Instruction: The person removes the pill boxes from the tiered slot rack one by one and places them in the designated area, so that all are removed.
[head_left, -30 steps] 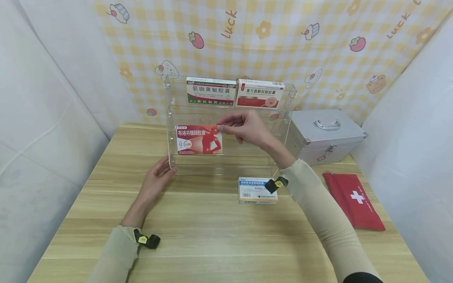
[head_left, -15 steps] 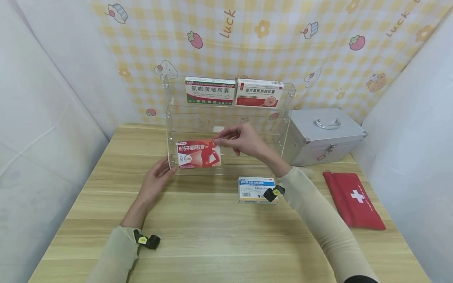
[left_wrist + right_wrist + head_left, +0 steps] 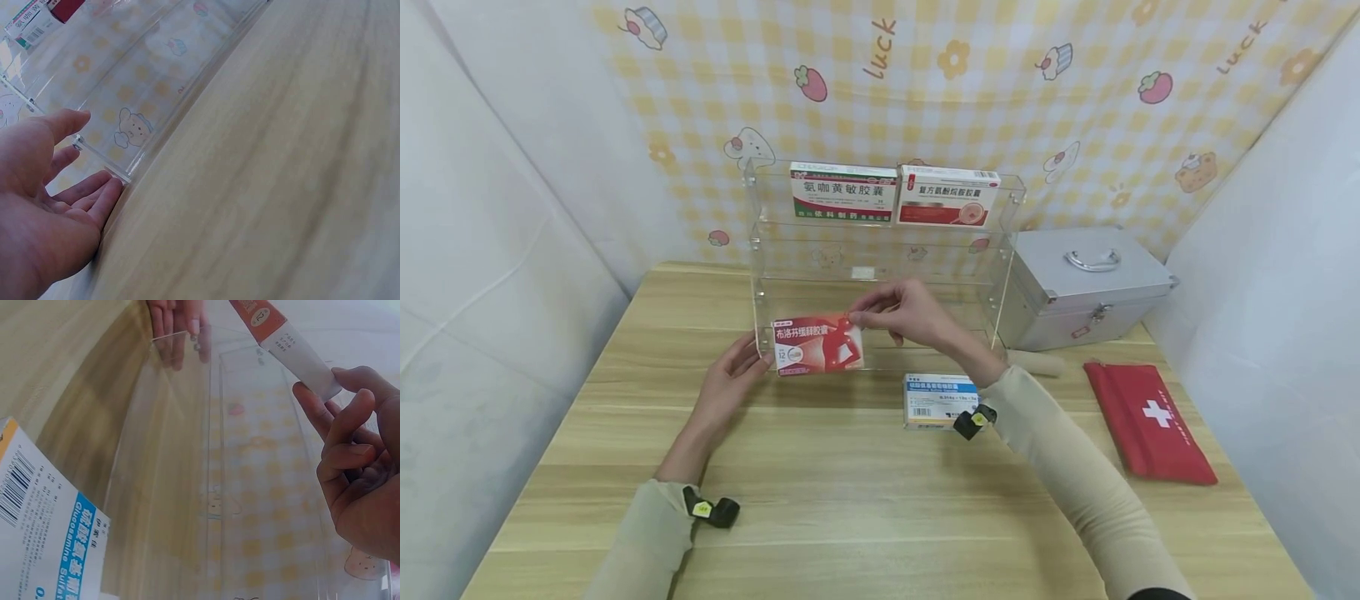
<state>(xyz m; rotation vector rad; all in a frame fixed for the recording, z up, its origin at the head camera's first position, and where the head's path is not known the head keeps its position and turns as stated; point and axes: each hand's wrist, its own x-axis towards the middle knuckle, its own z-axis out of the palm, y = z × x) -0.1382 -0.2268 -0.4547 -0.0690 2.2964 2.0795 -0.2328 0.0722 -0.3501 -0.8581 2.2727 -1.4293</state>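
Observation:
In the head view my right hand [image 3: 904, 317] pinches a red and white medicine box [image 3: 818, 345] by its upper right corner. The box is slightly tilted in front of the lower tiers of a clear acrylic display rack [image 3: 880, 360]. The right wrist view shows thumb and fingertips on the white end of this box [image 3: 299, 359]. My left hand [image 3: 733, 377] rests at the rack's lower left corner, fingers fairly straight. In the left wrist view that hand [image 3: 53, 200] touches the side panel's edge, its thumb extended.
On the rack's top tier stand a green-white medicine box [image 3: 844, 196] and a red-white one [image 3: 950, 198]. A blue-white medicine box [image 3: 936, 402] lies before the rack. To the right are a silver case [image 3: 1086, 292] and a red first-aid pouch [image 3: 1153, 425].
My right hand has brought the red and white medicine box down and forward from the rack's middle tier, and the box has tilted. My left hand has stayed at the rack's corner.

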